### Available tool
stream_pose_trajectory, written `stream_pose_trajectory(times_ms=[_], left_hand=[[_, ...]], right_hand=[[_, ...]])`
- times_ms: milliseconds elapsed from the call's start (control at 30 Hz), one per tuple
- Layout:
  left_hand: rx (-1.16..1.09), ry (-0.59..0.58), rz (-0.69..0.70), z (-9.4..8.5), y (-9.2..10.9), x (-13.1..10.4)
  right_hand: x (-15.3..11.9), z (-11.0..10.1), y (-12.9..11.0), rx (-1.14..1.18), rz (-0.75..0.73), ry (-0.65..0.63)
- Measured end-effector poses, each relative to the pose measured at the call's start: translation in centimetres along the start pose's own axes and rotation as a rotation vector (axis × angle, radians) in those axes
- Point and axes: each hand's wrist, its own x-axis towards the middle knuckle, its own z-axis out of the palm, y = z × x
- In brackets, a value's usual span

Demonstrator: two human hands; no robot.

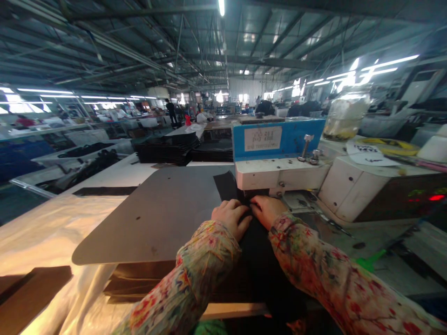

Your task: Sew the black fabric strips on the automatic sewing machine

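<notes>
Both of my hands work on a black sheet of material (256, 251) at the front of a white and blue machine (275, 173). My left hand (231, 216) bends its fingers over the sheet's left edge, with the thumb pressed on top. Beside it, my right hand (268, 210) is closed, its fingertips pinching the material just below the machine head. A narrow end of black material (226, 184) sticks out beyond my left fingers, left of the head. The sheet hangs down between my forearms toward my lap. Where the material passes under the head is hidden.
A flat grey metal plate (157, 204) extends left of the machine, above stacked brown sheets (139, 279). Black sheet piles (167, 148) lie behind it. On the right stand a lidded jar (345, 114) and a control box (380, 190) with red lights. A green object (372, 261) lies near my right sleeve.
</notes>
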Motion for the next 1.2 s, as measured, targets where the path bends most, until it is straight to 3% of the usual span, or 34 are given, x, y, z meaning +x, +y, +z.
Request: stream_pose_trajectory(times_ms=[1200], left_hand=[[0.006, 0.023, 0.021, 0.40, -0.27, 0.10]], right_hand=[[-0.01, -0.18, -0.15, -0.051, -0.003, -0.004]])
